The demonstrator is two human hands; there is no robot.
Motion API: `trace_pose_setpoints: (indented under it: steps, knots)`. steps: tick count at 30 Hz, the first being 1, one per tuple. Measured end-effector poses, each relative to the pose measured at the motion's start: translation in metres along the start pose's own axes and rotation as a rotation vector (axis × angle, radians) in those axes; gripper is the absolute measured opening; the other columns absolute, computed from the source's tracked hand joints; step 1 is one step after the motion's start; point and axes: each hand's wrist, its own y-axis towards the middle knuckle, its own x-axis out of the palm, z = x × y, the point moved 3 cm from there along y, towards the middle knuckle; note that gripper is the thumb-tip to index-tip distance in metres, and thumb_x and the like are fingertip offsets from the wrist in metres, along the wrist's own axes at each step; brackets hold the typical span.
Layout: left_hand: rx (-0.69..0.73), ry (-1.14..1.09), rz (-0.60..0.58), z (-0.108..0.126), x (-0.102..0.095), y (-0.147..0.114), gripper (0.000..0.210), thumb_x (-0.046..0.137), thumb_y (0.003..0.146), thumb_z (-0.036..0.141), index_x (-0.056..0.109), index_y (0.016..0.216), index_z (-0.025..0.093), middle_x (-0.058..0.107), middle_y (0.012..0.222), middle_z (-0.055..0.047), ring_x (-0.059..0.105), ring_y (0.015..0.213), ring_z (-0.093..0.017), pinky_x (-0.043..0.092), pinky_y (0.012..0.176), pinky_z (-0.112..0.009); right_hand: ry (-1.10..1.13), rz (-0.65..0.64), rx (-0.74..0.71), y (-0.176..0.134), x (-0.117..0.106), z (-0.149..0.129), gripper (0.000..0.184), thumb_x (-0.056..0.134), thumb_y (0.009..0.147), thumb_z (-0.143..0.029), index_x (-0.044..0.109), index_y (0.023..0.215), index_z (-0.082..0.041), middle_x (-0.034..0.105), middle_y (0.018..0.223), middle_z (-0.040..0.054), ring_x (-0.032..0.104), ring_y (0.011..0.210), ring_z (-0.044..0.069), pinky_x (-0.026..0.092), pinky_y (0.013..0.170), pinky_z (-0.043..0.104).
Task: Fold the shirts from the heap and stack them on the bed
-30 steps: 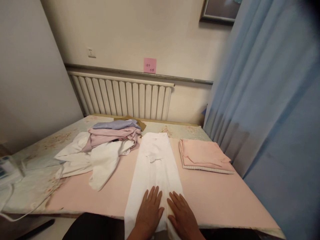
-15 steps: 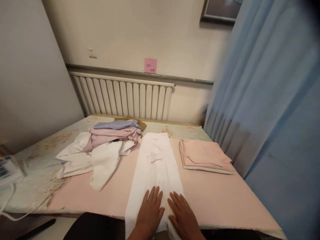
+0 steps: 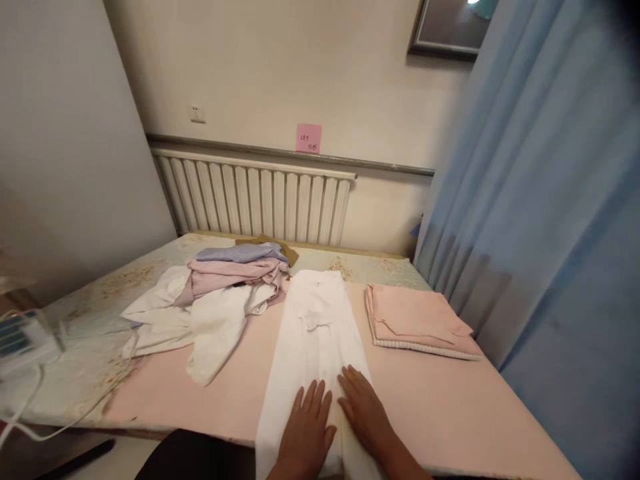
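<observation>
A white garment [image 3: 320,320], folded into a long strip, lies lengthwise in front of me. Its near end hangs past the front edge of the table, and a small raised crease shows in its upper half. On the near part of the cloth my left hand [image 3: 309,425] rests flat with fingers stretched out. My right hand [image 3: 364,403] lies palm down slightly farther up, at the garment's right side, also with straight fingers. Neither hand grips the fabric.
Left of the garment is a loose heap of white, pink and blue clothes [image 3: 235,273]. Folded pink cloths [image 3: 420,313] lie to the right. A pink pad [image 3: 450,407] covers part of the floral tabletop. A white device [image 3: 30,343] with a cable stands far left; a blue curtain [image 3: 540,200] hangs right.
My right hand has slid forward along the white garment, away from me. The left hand stays flat on the cloth. The view has shifted slightly.
</observation>
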Motion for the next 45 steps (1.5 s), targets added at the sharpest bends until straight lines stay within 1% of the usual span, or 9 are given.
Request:
trace_pose_setpoints:
  steps: [3,7,10,13,17,20,23,31,45]
  knots:
    - [0.005,-0.013,0.002,0.0,0.0,-0.001,0.063,0.052,0.083,0.029,0.033,0.143,0.021,0.035,0.149,-0.008,0.035,0.135,-0.029,0.037,0.106,-0.051,-0.013,0.01,-0.005,0.018,0.011,0.005,0.045,0.046,0.092,-0.028,0.047,0.135,-0.015,0.045,0.142,0.0111,0.036,0.135,0.026,0.04,0.107,0.046]
    - [-0.013,-0.059,-0.019,-0.002,0.004,-0.001,0.07,0.055,0.08,0.027,0.029,0.145,0.022,0.034,0.149,-0.007,0.036,0.134,-0.03,0.038,0.105,-0.051,-0.059,-0.018,-0.026,0.022,0.023,0.007,0.048,0.044,0.094,-0.029,0.041,0.139,-0.016,0.041,0.145,0.0096,0.033,0.137,0.026,0.038,0.108,0.046]
    - [0.003,-0.138,-0.053,-0.007,0.009,0.003,0.059,0.057,0.08,0.033,0.043,0.137,0.025,0.042,0.145,-0.006,0.042,0.131,-0.029,0.04,0.103,-0.049,-0.084,-0.021,-0.032,0.02,0.026,0.007,0.049,0.044,0.094,-0.03,0.039,0.141,-0.016,0.038,0.147,0.0083,0.03,0.138,0.026,0.038,0.109,0.045]
    - [-0.039,-0.163,0.01,-0.024,0.008,0.013,0.04,0.052,0.086,0.033,0.055,0.125,0.026,0.053,0.136,-0.006,0.052,0.123,-0.024,0.045,0.1,-0.042,-0.103,-0.011,-0.037,0.019,0.025,0.006,0.049,0.045,0.093,-0.03,0.04,0.14,-0.017,0.038,0.147,0.0076,0.031,0.137,0.026,0.038,0.108,0.044]
    - [-0.137,-0.076,0.151,-0.058,0.009,0.035,0.041,0.047,0.088,0.027,0.053,0.128,0.018,0.053,0.136,-0.011,0.05,0.125,-0.025,0.045,0.1,-0.043,-0.159,0.02,-0.053,0.022,0.025,0.006,0.05,0.047,0.093,-0.033,0.041,0.14,-0.018,0.042,0.145,0.0073,0.037,0.135,0.026,0.04,0.106,0.042]
    - [-0.177,-0.048,0.133,-0.08,0.018,0.051,0.047,0.047,0.086,0.024,0.048,0.132,0.016,0.047,0.141,-0.012,0.041,0.131,-0.027,0.04,0.104,-0.048,-0.188,0.033,-0.072,0.023,0.028,0.007,0.051,0.049,0.092,-0.035,0.04,0.14,-0.018,0.043,0.144,0.0069,0.041,0.132,0.026,0.042,0.104,0.041]
    - [-0.169,-0.041,0.064,-0.091,0.029,0.058,0.053,0.048,0.084,0.024,0.044,0.136,0.017,0.043,0.144,-0.011,0.036,0.134,-0.029,0.035,0.107,-0.052,-0.186,0.014,-0.077,0.024,0.03,0.008,0.054,0.049,0.092,-0.036,0.038,0.142,-0.019,0.043,0.144,0.0064,0.042,0.131,0.027,0.043,0.103,0.042]
    - [-0.112,-0.053,0.041,-0.094,0.039,0.055,0.06,0.05,0.082,0.029,0.04,0.14,0.017,0.037,0.147,-0.011,0.032,0.136,-0.031,0.035,0.108,-0.053,-0.106,-0.003,-0.088,0.027,0.029,0.011,0.059,0.05,0.091,-0.032,0.03,0.146,-0.025,0.042,0.144,0.0046,0.044,0.129,0.027,0.045,0.103,0.042]
    - [-0.087,-0.075,0.107,-0.094,0.033,0.055,0.054,0.05,0.083,0.028,0.044,0.136,0.017,0.044,0.143,-0.012,0.037,0.133,-0.031,0.035,0.106,-0.055,-0.097,-0.033,-0.03,0.029,0.025,0.007,0.059,0.051,0.091,-0.031,0.03,0.146,-0.028,0.041,0.144,0.0022,0.044,0.129,0.027,0.045,0.103,0.044]
